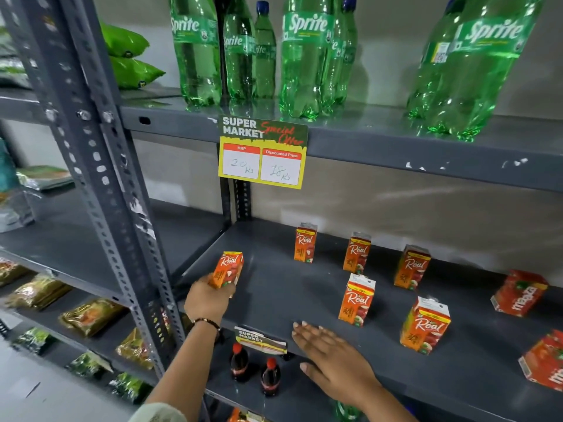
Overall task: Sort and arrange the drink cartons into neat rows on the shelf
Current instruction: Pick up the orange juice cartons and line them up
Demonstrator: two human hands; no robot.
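Head view showed a grey metal shelf (274,300) filling most of the frame, with its slotted upright post (100,184) at the left. On the level above stood tall green Sprite bottles (304,56), and a yellow price tag (262,152) hung from that level's front edge. Two red Maaza cartons (519,293) lay on their sides at the far right of the middle level, well apart from both hands. Five orange Real cartons stood upright and scattered across the middle level: a back carton (305,243) near the wall, a second carton (356,252) to its right, a third carton (412,267) further right, a middle carton (357,300) in front of them and a front carton (425,325) nearest the edge. The left hand (208,300) was closed around the bottom of a sixth Real carton (228,269), which was tilted at the left end of the level, near the post. The right hand (330,357) lay flat and empty, fingers spread, over the front edge of the shelf, left of the front carton and below the middle carton, touching neither. Two small cola bottles (253,370) stood on the level beneath, under a smaller tag (260,341)
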